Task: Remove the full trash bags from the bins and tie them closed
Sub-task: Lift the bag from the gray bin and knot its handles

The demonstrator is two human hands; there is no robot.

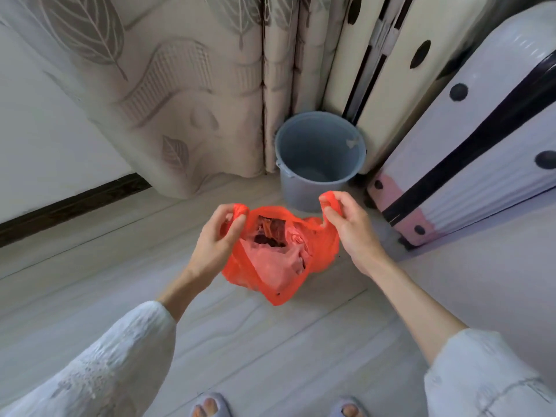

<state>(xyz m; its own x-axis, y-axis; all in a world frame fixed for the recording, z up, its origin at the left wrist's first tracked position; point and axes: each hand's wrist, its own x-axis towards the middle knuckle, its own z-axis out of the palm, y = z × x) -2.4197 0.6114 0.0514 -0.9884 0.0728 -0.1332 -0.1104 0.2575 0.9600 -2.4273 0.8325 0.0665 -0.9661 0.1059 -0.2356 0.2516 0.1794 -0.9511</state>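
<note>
Trash bag red, open-mouthed, holding rubbish; both hands (left, right) pinching handles. Grey bin unlined.

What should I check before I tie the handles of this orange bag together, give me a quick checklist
1. Bag out of the bin: ok. The orange bag is in front of the grey bin, which looks empty.
2. Left hand on a handle: ok, fingers pinch the left handle.
3. Right hand on a handle: ok, it grips the right handle.
4. Mouth closed: not ok, it gapes and the trash shows.
5. Handles long enough to knot: cannot tell, but they stand above the trash.
6. Bag free of holes: cannot tell, a dark speck shows near the bottom.
</note>
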